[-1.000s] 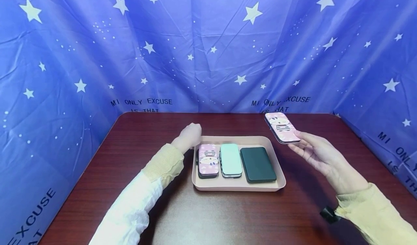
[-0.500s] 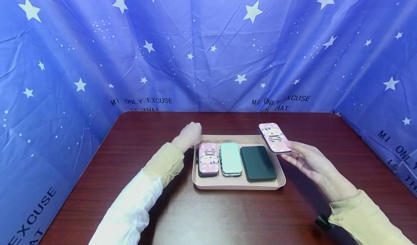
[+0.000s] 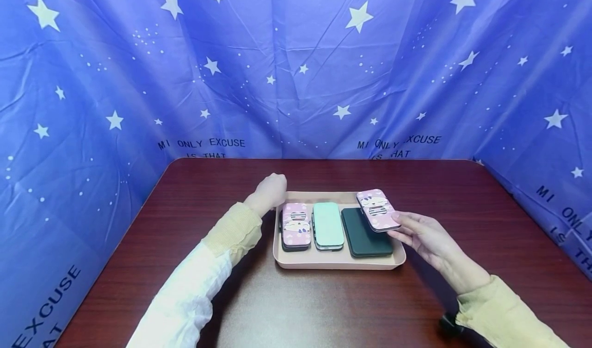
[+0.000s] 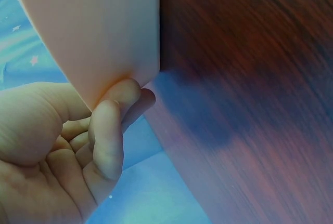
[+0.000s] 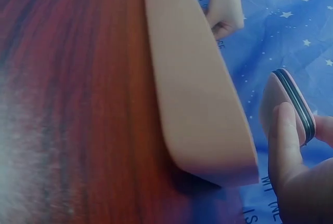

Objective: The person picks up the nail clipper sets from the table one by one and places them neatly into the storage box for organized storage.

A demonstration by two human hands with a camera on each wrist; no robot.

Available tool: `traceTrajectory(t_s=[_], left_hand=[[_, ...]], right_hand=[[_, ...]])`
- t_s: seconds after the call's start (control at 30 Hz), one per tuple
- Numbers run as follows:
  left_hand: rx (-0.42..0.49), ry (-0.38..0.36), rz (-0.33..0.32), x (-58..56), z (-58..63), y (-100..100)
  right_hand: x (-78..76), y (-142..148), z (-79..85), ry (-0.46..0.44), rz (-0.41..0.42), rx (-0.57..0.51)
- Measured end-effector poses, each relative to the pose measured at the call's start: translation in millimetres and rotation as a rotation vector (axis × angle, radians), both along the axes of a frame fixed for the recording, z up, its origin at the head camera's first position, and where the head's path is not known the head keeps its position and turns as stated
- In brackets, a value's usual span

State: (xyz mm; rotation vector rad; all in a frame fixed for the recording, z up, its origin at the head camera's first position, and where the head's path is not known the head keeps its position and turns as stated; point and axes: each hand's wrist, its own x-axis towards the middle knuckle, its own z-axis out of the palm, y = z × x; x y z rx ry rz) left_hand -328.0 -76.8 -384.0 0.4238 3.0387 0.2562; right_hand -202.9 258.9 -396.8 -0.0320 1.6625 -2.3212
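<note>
My left hand (image 3: 269,193) pinches the rim of a beige tray (image 3: 339,262) at its back left corner; in the left wrist view, thumb and curled fingers close over the tray wall (image 4: 112,21). Between thumb and fingers, my right hand (image 3: 427,241) holds a flat pink case (image 3: 376,210) with a cartoon animal and stripes. That case is tilted above the back right of a dark green case (image 3: 363,242), partly covering it. In the right wrist view the held case (image 5: 272,99) shows dark edges. Also in the tray lie a similar pink case (image 3: 296,232) and a mint case (image 3: 328,224).
The tray stands on a dark red wooden table (image 3: 259,307). A blue curtain (image 3: 296,80) with stars and lettering hangs behind and along both sides. A small black object (image 3: 449,325) sits at the right sleeve (image 3: 497,307).
My right hand has brought the pink case left and down, from beyond the tray's back right corner to above the dark green case. The left hand stays at the tray corner.
</note>
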Motion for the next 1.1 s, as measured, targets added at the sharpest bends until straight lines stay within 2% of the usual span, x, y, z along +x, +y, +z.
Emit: traceTrajectory(t_s=[0.37,0.7,0.83,0.93,1.0,1.1], left_hand=[[-0.003,-0.008,0.010,2.7,2.6,-1],[0.002,-0.016,0.014,1.5,1.9,0],[-0.006,-0.006,0.014,1.4,2.1,0],[-0.004,-0.008,0.014,1.7,2.8,1],[-0.002,-0.009,0.013,1.9,3.3,1],[-0.002,-0.004,0.013,1.5,3.5,0]], right_hand=[[7.6,-15,-6.5,0.036,-0.093,0.221],[9.6,-20,-19.4,0.172,-0.103,0.337],[12.8,-27,-13.9,0.172,-0.154,0.477],[14.8,-30,-8.8,0.195,-0.172,0.638],[15.3,-31,-5.8,0.231,-0.176,0.763],[15.5,-33,-1.0,0.341,-0.187,1.024]])
